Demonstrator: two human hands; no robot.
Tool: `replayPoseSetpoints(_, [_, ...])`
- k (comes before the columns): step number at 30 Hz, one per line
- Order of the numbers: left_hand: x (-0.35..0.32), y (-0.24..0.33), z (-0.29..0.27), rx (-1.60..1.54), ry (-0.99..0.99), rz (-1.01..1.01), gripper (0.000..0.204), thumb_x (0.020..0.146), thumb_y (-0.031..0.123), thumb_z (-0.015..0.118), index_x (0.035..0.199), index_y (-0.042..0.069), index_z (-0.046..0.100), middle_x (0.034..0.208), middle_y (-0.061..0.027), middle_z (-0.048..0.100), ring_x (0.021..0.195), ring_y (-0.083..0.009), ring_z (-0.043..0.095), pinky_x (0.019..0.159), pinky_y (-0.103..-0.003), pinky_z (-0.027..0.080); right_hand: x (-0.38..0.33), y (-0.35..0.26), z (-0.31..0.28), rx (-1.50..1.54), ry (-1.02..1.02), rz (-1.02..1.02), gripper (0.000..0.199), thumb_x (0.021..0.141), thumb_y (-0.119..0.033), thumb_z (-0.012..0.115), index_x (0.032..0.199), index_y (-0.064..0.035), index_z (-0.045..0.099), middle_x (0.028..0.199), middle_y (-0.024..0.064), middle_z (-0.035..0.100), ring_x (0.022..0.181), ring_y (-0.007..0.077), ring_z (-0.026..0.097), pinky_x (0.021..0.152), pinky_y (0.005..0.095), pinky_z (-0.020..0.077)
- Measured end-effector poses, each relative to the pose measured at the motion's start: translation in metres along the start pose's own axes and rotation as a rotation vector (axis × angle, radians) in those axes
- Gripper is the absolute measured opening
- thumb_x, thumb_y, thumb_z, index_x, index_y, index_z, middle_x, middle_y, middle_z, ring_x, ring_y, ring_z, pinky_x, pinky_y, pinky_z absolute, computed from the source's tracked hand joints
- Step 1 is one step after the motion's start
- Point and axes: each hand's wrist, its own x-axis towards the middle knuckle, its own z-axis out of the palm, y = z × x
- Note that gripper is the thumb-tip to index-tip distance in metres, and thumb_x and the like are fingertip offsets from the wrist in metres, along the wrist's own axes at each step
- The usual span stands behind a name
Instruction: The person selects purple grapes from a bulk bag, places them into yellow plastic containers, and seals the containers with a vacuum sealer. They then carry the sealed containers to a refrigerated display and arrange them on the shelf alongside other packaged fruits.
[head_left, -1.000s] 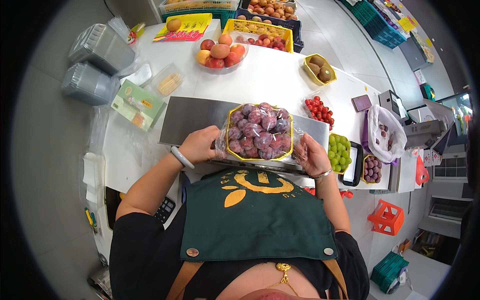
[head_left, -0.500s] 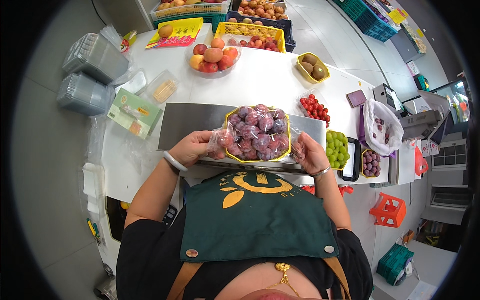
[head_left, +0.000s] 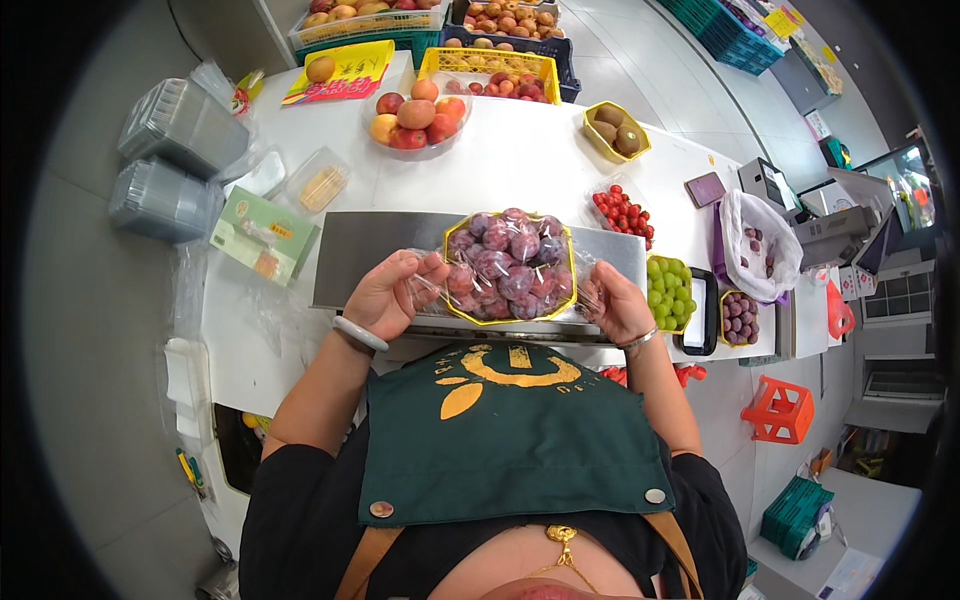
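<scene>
A yellow octagonal tray [head_left: 482, 321] heaped with purple-red plums [head_left: 510, 262] sits before me over a flat metal plate [head_left: 372, 262]. Clear plastic wrap [head_left: 432, 288] is drawn across the fruit, its loose ends bunched at both sides. On the left side my left hand [head_left: 390, 292] is closed on one end of the wrap, palm turned partly up, fingertips by the tray's rim. The other end is gripped by my right hand [head_left: 622, 306], thumb and fingers together beside the right rim.
To the right lie cherry tomatoes [head_left: 622, 211], green grapes [head_left: 670, 292], a small plum tray [head_left: 740, 318] and a lined bin [head_left: 765, 215]. Behind are a bowl of peaches [head_left: 418, 120] and a kiwi tray [head_left: 616, 132]. Stacked clear containers [head_left: 183, 125] and a green box [head_left: 262, 235] stand left.
My left hand has turned more palm-up, its fingers raised beside the rim with the wrap. The right hand keeps its hold almost unmoved. The whole view has shifted slightly.
</scene>
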Motion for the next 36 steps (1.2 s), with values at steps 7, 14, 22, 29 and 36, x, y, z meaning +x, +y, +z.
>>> replayPoseSetpoints(7, [-0.002, -0.015, 0.001, 0.070, 0.265, 0.062, 0.020, 0.094, 0.008, 0.052, 0.114, 0.009, 0.054, 0.096, -0.0043, 0.065, 0.088, -0.0171, 0.064, 0.068, -0.029, 0.054, -0.002, -0.001, -0.007, 0.153, 0.034, -0.037, 0.025, 0.100, -0.026, 0.044, 0.086, -0.0090, 0.056, 0.077, 0.0047, 0.065, 0.069, 0.0144, 0.064, 0.069, 0.0334, 0.0554])
replayPoseSetpoints(14, [0.006, -0.016, 0.011, -0.004, 0.060, 0.073, 0.030, 0.097, 0.014, 0.051, 0.127, 0.013, 0.046, 0.074, 0.0029, 0.048, 0.059, -0.0071, 0.045, 0.052, -0.021, 0.039, 0.001, -0.005, -0.003, 0.321, -0.007, 0.061, 0.026, 0.099, -0.030, 0.045, 0.084, -0.0127, 0.056, 0.074, -0.0017, 0.060, 0.063, 0.0124, 0.057, 0.064, 0.0340, 0.0525])
replayPoseSetpoints(22, [0.020, -0.041, 0.013, 1.504, 0.586, 0.541, 0.022, 0.095, 0.017, 0.053, 0.114, 0.007, 0.055, 0.082, -0.0053, 0.061, 0.062, -0.0190, 0.053, 0.059, -0.032, 0.043, 0.011, -0.011, 0.014, -1.208, 0.470, -0.525, 0.026, 0.092, -0.030, 0.061, 0.086, -0.0090, 0.048, 0.060, 0.0077, 0.054, 0.048, 0.0239, 0.051, 0.047, 0.0396, 0.0428])
replayPoseSetpoints(29, [0.035, -0.049, 0.012, 2.074, 0.530, 0.499, 0.037, 0.082, 0.014, 0.061, 0.116, 0.003, 0.053, 0.107, -0.0146, 0.058, 0.098, -0.0370, 0.058, 0.079, -0.042, 0.048, 0.040, 0.016, 0.034, -1.859, 0.398, -0.548, 0.032, 0.086, -0.022, 0.052, 0.114, -0.0057, 0.046, 0.082, 0.0156, 0.063, 0.072, 0.0358, 0.063, 0.064, 0.0441, 0.0500])
replayPoseSetpoints(36, [0.045, -0.055, 0.021, 0.152, 0.266, 0.316, 0.036, 0.092, 0.012, 0.055, 0.126, 0.002, 0.050, 0.120, -0.0109, 0.058, 0.105, -0.0230, 0.060, 0.091, -0.035, 0.051, 0.017, 0.024, 0.048, -1.203, 0.180, -0.767, 0.049, 0.084, -0.009, 0.058, 0.132, -0.0056, 0.047, 0.108, 0.0133, 0.063, 0.097, 0.0274, 0.063, 0.082, 0.0346, 0.0509])
